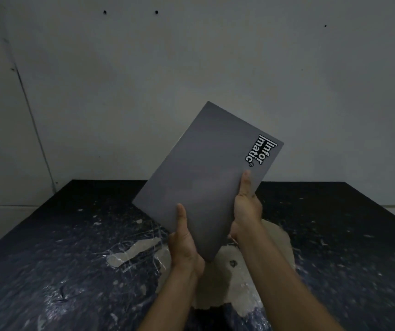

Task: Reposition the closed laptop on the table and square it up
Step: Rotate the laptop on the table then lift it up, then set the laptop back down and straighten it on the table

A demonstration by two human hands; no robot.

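The closed grey laptop (206, 173) is held up in the air above the table, tilted and rotated so one corner points down towards me. A white logo sticker sits near its upper right corner. My left hand (184, 242) grips the lower left edge, thumb lying on the lid. My right hand (246, 206) clasps the lower right edge, thumb pressed on the lid below the sticker. Both hands' fingers are hidden behind the laptop. The laptop does not touch the dark table (72, 247).
The table top is dark and scuffed, with pale worn patches (132, 254) and a large light blotch (258, 271) under my forearms. A plain grey wall (191, 56) stands right behind the table's far edge. Table edges show at left and right.
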